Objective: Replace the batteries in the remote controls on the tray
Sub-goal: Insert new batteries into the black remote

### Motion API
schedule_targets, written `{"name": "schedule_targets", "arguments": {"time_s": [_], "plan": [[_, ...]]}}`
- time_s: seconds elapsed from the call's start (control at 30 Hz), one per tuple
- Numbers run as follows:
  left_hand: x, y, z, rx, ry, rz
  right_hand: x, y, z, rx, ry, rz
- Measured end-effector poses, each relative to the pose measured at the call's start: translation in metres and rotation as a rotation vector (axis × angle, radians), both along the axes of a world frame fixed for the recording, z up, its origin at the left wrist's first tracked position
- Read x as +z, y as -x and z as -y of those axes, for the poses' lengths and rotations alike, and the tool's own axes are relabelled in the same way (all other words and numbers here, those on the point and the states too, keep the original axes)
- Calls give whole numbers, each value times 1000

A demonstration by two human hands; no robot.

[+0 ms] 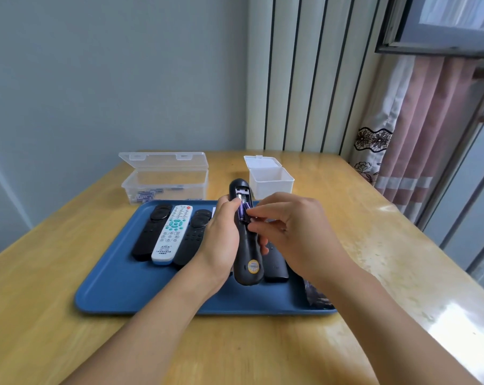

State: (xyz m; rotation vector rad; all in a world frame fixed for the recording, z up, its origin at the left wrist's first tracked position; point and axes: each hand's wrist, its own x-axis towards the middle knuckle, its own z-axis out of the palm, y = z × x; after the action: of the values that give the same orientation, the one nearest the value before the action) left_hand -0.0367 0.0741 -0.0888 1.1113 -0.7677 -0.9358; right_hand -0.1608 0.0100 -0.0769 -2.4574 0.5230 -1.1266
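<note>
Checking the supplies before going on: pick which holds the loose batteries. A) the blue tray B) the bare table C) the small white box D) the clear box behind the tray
D: the batteries lie along the bottom of the clear box, whose lid stands open.

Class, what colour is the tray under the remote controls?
The tray is blue, seen clearly in the head view.

A glossy wooden table [374, 245] carries a blue tray [118, 284] near its middle. Behind the tray's far left corner sits a clear plastic box [166, 184] with its lid raised, batteries inside. To its right, apart from it, stands a small white box [271, 182], lid open
</note>
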Motion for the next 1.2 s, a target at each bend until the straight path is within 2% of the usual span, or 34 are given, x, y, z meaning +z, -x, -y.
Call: {"name": "schedule_targets", "arguments": {"time_s": [0.07,0.13,0.3,0.4,0.5,0.57,0.67,0.7,0.73,0.9,1.0,1.1,1.2], "plan": [[0,1,-1,-5,-20,17,-1,0,3,14,11,-27],[1,4,-3,-31,-25,12,-1,0,6,-33,-54,28],[4,5,-7,-126,-6,62,3,7,10,99,-759,281],[5,5,-9,-223,0,87,2,7,12,84,-925,307],[7,3,-10,-260,24,59,6,8,16,178,-1092,385],[9,0,-9,-235,33,22,10,15,21,83,-1022,335],[8,-2,-8,-199,15,18,16,33,31,-304,-376,-106],[7,-2,-8,-193,9,43,17,39,33,-357,-240,-242],[5,-1,-7,-189,4,76,19,43,32,-372,-199,-337],[1,5,-7,-198,-17,123,12,38,25,-307,-246,-607],[2,5,-7,-200,-7,96,7,35,27,-293,-215,-658],[3,5,-6,-184,4,88,5,33,30,-294,-242,-605],[4,5,-6,-161,5,68,9,36,33,-222,-555,-287]]}}
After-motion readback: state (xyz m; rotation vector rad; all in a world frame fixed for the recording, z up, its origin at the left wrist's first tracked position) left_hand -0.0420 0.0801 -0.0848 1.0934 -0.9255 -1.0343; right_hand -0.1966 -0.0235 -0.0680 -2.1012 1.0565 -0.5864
